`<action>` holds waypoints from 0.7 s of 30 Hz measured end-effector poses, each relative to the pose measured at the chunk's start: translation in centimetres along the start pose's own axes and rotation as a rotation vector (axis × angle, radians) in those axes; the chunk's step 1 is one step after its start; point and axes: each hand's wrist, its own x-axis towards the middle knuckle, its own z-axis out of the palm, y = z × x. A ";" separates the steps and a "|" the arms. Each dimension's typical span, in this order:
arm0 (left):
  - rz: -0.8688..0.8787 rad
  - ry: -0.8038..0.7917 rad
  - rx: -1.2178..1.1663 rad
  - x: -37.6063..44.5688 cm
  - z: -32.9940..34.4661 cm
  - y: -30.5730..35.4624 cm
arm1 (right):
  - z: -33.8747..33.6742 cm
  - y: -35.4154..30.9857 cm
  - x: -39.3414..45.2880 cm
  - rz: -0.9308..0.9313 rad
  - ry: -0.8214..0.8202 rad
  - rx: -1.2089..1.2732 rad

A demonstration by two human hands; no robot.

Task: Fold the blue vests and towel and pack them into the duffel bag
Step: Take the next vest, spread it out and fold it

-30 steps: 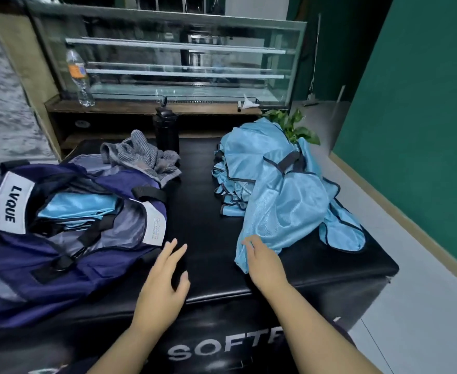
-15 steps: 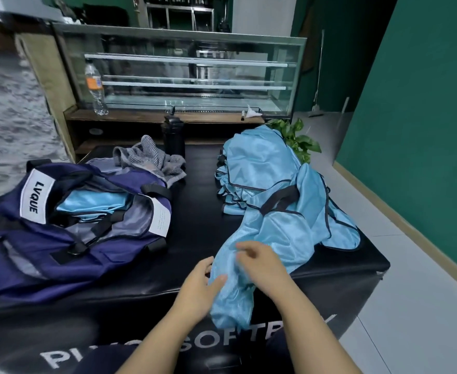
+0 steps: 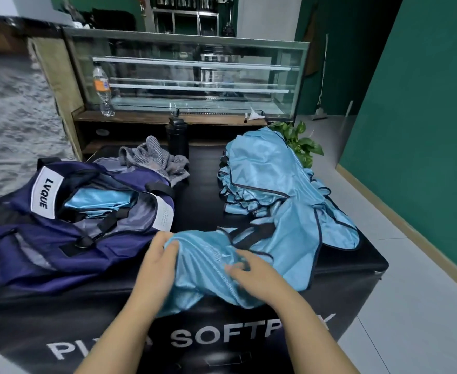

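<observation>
Head view: both hands on 1 blue vest (image 3: 208, 268) at 6 o'clock, front edge of the black soft box (image 3: 203, 209). Left hand (image 3: 156, 265) pinches the vest's left corner, fingers curled into the fabric. Right hand (image 3: 257, 273) grips bunched fabric at the vest's right side. Hands apart, the vest between them. Pile of blue vests (image 3: 265, 174) at 2 o'clock, touching the held vest. Duffel bag (image 3: 68, 236) open at 9 o'clock, folded blue fabric inside. Grey striped towel (image 3: 154, 157) at 11 o'clock, just behind the bag. Black bottle (image 3: 178, 139) at 12 o'clock.
</observation>
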 end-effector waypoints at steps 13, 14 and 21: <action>-0.205 -0.233 -0.026 -0.7 -3.3 -0.2 | -0.4 1.5 -1.2 0.108 0.232 0.046; -0.265 -0.290 -0.040 -1.0 -2.7 -1.2 | -0.3 1.6 -1.4 0.103 0.237 0.061; -0.433 -0.165 0.125 -1.2 1.1 -3.5 | -0.7 1.4 -2.1 0.133 0.199 0.099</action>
